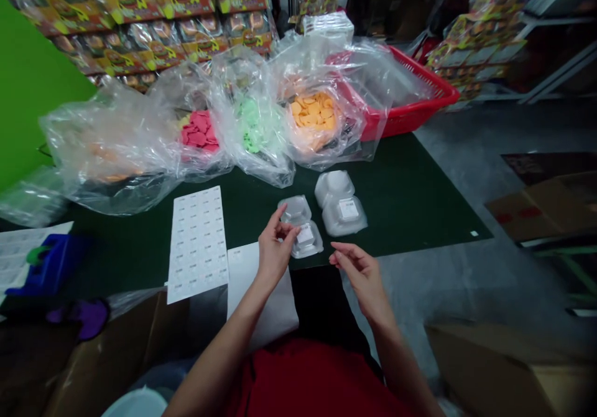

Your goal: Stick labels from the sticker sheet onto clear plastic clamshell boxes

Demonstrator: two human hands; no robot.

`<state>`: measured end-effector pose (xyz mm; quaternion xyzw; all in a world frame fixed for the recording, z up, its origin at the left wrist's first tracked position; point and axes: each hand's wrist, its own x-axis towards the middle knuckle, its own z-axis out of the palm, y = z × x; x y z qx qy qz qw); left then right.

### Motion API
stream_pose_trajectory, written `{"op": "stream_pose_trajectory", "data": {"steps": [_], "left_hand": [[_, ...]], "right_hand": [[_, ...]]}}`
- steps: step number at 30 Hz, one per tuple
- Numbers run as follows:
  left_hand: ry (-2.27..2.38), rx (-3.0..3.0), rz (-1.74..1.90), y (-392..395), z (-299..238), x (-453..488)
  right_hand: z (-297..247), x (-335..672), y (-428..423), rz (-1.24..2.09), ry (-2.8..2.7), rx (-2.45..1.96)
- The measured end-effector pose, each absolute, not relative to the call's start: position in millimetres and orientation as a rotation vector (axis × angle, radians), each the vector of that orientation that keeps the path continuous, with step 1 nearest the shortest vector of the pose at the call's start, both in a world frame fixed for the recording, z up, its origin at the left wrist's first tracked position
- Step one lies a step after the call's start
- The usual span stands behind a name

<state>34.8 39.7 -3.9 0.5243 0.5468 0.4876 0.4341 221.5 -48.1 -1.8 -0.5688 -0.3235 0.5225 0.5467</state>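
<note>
A small clear plastic clamshell box lies unfolded on the dark green table, a white label on its nearer half. My left hand is at its left side, thumb by the label and index finger stretched toward the farther half. Those fingers are apart. My right hand hovers right of the box, over the table's front edge, its fingers loosely bent and nothing visible in them. Behind it sits a stack of similar open clamshells, the top one labelled. A sheet of labels lies to the left.
Plastic bags hold pink pieces, green pieces and orange discs along the back. A red basket stands back right. A white sheet overhangs the front edge; a blue tape dispenser is far left.
</note>
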Motion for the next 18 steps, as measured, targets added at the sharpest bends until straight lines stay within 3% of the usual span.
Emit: {"op": "stream_pose_trajectory", "data": {"steps": [12, 18], "left_hand": [[1.402, 1.275, 1.147, 42.1, -15.6, 33.1], [1.406, 1.272, 1.146, 41.4, -25.1, 32.9]], "right_hand": [[-5.0, 209.0, -35.8, 1.179, -0.865, -1.361], [-5.6, 194.5, -23.5, 0.930, -1.262, -1.393]]}}
